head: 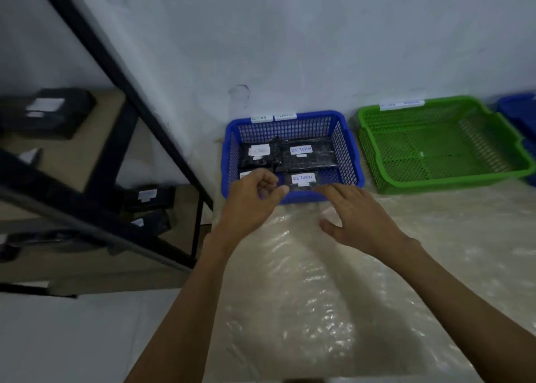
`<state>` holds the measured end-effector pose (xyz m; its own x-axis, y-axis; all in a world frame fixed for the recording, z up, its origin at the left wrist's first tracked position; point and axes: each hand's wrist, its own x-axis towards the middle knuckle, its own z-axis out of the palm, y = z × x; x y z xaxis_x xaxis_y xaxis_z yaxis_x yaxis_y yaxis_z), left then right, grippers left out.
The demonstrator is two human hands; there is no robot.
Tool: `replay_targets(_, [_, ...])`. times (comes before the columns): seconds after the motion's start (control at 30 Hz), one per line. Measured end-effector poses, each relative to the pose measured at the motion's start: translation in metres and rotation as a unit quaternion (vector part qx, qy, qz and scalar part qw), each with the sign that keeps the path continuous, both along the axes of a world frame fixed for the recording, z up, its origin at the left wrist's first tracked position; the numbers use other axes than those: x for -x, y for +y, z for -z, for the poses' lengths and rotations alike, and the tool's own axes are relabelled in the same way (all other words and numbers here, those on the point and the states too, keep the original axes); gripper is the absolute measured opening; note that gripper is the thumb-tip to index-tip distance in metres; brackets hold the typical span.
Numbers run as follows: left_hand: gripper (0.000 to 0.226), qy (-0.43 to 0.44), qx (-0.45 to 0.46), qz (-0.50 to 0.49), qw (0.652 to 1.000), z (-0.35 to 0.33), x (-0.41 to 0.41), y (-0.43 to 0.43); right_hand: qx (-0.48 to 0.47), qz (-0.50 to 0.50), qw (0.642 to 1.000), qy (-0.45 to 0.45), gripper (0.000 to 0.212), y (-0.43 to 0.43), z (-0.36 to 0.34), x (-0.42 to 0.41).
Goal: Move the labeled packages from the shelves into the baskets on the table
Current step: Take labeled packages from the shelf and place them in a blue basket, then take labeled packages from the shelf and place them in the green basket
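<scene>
Both forearms reach toward the blue basket [345, 147]: left hand [255, 197] curled, empty; right hand [358, 215] flat, fingers straight.

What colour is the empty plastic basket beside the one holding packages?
The empty plastic mesh basket is bright green; head view.
</scene>
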<state>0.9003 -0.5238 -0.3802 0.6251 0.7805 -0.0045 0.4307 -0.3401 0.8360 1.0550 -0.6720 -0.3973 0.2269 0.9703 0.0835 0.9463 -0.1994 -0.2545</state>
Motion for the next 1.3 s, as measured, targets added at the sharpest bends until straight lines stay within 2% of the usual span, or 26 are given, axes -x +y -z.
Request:
replay_targets(0.23, [0.021, -0.018, -0.064, -0.017, 0.998, -0.053, 0.108, -0.065, -0.011, -0.016, 1.000, 0.008, 0.065, -0.050, -0.065, 0.076])
replay_targets(0.4, [0.022, -0.049, -0.086, -0.068, 0.993, -0.096, 0.193, -0.097, -0.025, -0.036, 0.999, 0.016, 0.068, -0.071, -0.106, 0.145])
replay_targets(0.6, [0.026, -0.079, -0.126, -0.091, 0.985, -0.142, 0.301, -0.117, -0.071, -0.059, 0.996, 0.019, 0.070, -0.073, -0.139, 0.245])
replay_targets(0.77, [0.032, -0.091, -0.172, -0.100, 0.976, -0.155, 0.418, -0.128, -0.102, -0.064, 0.992, 0.023, 0.069, -0.069, -0.156, 0.347])
replay_targets(0.87, [0.040, -0.082, -0.193, -0.120, 0.970, -0.154, 0.491, -0.127, -0.110, -0.067, 0.991, 0.038, 0.069, -0.063, -0.157, 0.413])
replay_targets(1.07, [0.037, -0.056, -0.183, -0.166, 0.967, -0.169, 0.609, -0.111, -0.090, -0.096, 0.990, 0.058, 0.070, -0.039, -0.175, 0.525])
replay_targets(1.3, [0.015, -0.050, -0.199, -0.190, 0.960, -0.187, 0.692, -0.039, -0.110, -0.149, 0.982, 0.025, 0.064, 0.046, -0.188, 0.598])
